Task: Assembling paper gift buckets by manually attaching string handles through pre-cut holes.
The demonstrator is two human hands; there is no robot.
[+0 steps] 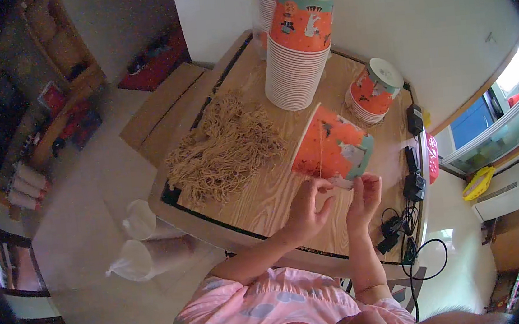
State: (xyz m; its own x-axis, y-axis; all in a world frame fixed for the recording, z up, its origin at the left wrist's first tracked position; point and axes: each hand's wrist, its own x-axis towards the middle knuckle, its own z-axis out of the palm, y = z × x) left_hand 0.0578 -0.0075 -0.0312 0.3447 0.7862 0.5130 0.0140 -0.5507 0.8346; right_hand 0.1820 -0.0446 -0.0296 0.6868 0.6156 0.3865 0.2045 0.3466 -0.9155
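Note:
An orange patterned paper bucket [327, 146] with a green band lies tilted over the wooden table, its white rim toward the upper left. A thin pale line, perhaps a cord, runs across its side. My left hand [305, 212] is curled at the bucket's near side, fingertips against it, thumb a little apart; what they grip is too small to make out. My right hand [363, 202] pinches the bucket near its green-banded base. Left of the bucket lies a big heap of brown twine cords [227, 146].
A tall stack of paper buckets [297, 64] stands at the back, with a shorter stack [371, 92] to its right. Black adapters and cables [408, 210] lie along the table's [264, 208] right edge. Bagged cup stacks [135, 261] lie on the floor at left, near a cardboard box [164, 109].

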